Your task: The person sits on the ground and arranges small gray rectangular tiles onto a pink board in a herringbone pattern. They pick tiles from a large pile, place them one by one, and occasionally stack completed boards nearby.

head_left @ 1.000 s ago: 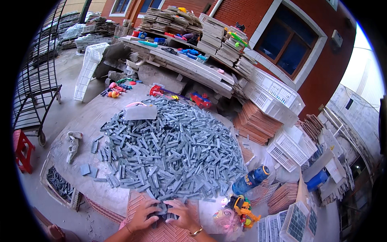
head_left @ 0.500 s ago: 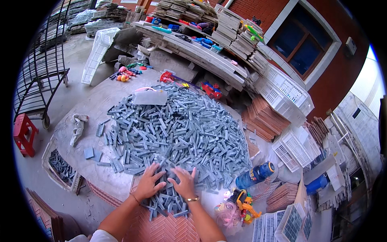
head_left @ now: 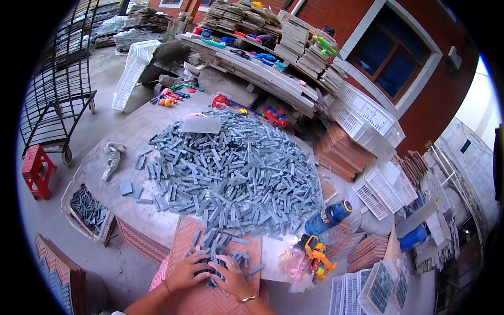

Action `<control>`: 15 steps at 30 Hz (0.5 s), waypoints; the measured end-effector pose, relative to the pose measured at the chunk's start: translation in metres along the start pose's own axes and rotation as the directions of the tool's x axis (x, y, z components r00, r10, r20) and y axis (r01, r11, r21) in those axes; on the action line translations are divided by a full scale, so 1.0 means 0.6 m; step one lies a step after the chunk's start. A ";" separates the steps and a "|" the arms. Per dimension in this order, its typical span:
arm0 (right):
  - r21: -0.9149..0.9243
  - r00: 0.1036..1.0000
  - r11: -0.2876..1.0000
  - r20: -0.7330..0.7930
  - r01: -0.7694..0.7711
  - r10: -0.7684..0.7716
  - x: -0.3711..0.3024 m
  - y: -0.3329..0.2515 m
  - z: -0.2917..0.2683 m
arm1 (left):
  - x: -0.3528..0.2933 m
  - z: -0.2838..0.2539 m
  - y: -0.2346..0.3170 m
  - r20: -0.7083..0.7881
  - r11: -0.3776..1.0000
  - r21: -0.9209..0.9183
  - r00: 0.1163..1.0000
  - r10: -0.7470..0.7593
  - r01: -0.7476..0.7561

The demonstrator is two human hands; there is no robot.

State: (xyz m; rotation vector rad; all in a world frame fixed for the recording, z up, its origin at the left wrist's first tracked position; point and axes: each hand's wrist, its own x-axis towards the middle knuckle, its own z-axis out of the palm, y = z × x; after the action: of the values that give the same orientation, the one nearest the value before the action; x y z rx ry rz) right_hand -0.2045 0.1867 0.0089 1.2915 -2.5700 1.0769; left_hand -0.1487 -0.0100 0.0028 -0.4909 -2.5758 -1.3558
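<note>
Both hands low over the red board [head_left: 184, 239], side by side, fingertips nearly meeting. Left hand [head_left: 186, 271]: fingers curved over a few grey strips [head_left: 220, 242], back of hand up. Right hand [head_left: 231, 275]: same pose, fingers bent and angled in toward the left. Hands are cupped narrow around the strips; can't tell if either actually grips one or just presses them together. Gold band [head_left: 247, 299] on right wrist.

Strips in question lie loose on the board, in front of, between and under the fingers, some at odd angles. Board has a herringbone face and sits at the near edge of the table [head_left: 139, 126]. Main pile [head_left: 236, 173] of the same strips is right beyond it, spread over mid-table.

Around the pile: clear tub [head_left: 200, 125] on its far left part, glove [head_left: 113, 160] well left, square tile [head_left: 126, 188] near the left edge of the pile. Blue bottle [head_left: 328, 218] tilted at the right, yellow toy [head_left: 319, 257] and pink bag [head_left: 296, 268] nearer, right of the board. Crate [head_left: 64, 197] with darker strips inside, lower left of the table. Red stool [head_left: 37, 173] beyond it.
</note>
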 end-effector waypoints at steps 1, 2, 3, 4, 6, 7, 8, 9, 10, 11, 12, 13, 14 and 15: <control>-0.024 1.000 1.000 0.020 0.002 -0.002 -0.014 -0.005 -0.001 | -0.009 -0.003 0.011 -0.037 1.000 0.012 0.999 -0.013 0.013; -0.048 0.999 0.999 0.040 0.005 -0.003 -0.029 -0.007 -0.004 | -0.018 -0.006 0.019 -0.074 0.999 0.024 0.997 -0.026 0.028; -0.077 0.998 0.997 0.060 0.011 -0.006 -0.038 -0.013 -0.012 | -0.026 -0.009 0.027 -0.130 0.998 0.029 0.990 -0.058 0.063; -0.043 0.994 0.998 0.089 -0.053 0.057 -0.048 -0.023 -0.018 | -0.035 -0.013 0.031 -0.185 0.995 0.033 0.978 -0.091 0.099; -0.050 0.984 0.997 0.161 -0.066 0.074 -0.047 -0.035 -0.037 | -0.055 -0.008 0.025 -0.275 0.976 -0.099 0.937 -0.215 0.195; -0.056 0.977 0.996 0.198 -0.067 0.077 -0.038 -0.037 -0.047 | -0.063 -0.004 0.016 -0.286 0.966 -0.136 0.925 -0.251 0.220; -0.042 0.986 0.997 0.151 -0.065 0.071 -0.021 -0.029 -0.046 | -0.069 0.000 0.005 -0.296 0.953 -0.173 0.910 -0.290 0.247; -0.033 0.993 0.997 0.100 -0.064 0.067 0.002 -0.009 -0.041 | -0.068 0.003 0.001 -0.303 0.940 -0.212 0.897 -0.322 0.266; -0.027 0.997 0.997 0.049 -0.066 0.067 0.030 0.014 -0.035 | -0.063 0.004 0.000 -0.285 0.942 -0.212 0.906 -0.313 0.259; 0.006 0.998 0.998 0.015 -0.059 0.059 0.071 0.035 -0.029 | -0.062 0.007 0.001 -0.308 0.935 -0.236 0.893 -0.329 0.264; 0.044 0.999 0.998 -0.021 -0.045 0.046 0.118 0.057 -0.021 | -0.060 0.008 0.002 -0.335 0.930 -0.254 0.877 -0.344 0.267; -0.045 0.997 0.998 -0.058 -0.044 0.041 0.162 0.082 -0.008 | -0.055 0.008 0.001 -0.364 0.925 -0.272 0.861 -0.354 0.265; -0.126 0.995 0.991 -0.096 -0.041 0.029 0.207 0.109 0.008 | -0.053 0.005 0.000 -0.371 0.930 -0.264 0.863 -0.341 0.254; -0.195 0.989 0.980 -0.145 -0.031 0.003 0.251 0.152 0.022 | -0.050 0.005 0.000 -0.375 0.935 -0.261 0.867 -0.328 0.241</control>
State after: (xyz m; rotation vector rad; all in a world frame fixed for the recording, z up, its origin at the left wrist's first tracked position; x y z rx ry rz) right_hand -0.3647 0.1129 0.0014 1.1052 -2.5103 0.8570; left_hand -0.1207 -0.0137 -0.0087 0.1582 -2.2255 -1.6241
